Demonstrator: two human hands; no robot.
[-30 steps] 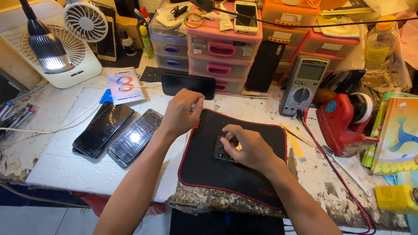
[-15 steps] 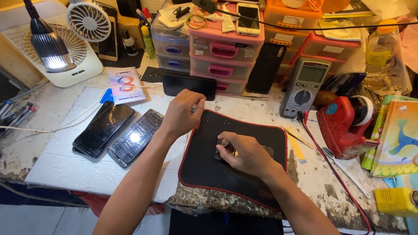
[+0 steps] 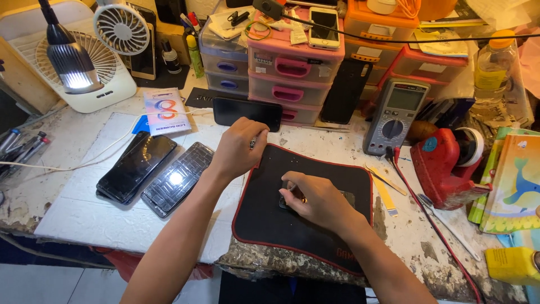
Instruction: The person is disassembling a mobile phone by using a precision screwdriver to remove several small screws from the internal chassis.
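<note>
A black mat point(image 3: 264, 225) with a red edge lies on the worn workbench in front of me. My right hand point(image 3: 318, 201) rests on the middle of the mat, its fingertips pinching a small dark flat part point(image 3: 349, 197) that is mostly hidden under the hand. At the mat's far left corner is my left hand point(image 3: 239, 149), fingers curled, with a small metal glint at the fingertips. I cannot tell whether it holds anything.
Two dark phones point(image 3: 135, 167) point(image 3: 179, 178) lie on a white board at the left, and another phone point(image 3: 247, 112) lies beyond the mat. Pink drawer units point(image 3: 292, 84), a multimeter point(image 3: 396, 115), a red tape dispenser point(image 3: 444, 166), a lamp point(image 3: 70, 62) and fans point(image 3: 121, 28) crowd the back.
My right hand has slid slightly nearer on the mat and closed more over the small part. The left hand has stayed at the mat's corner.
</note>
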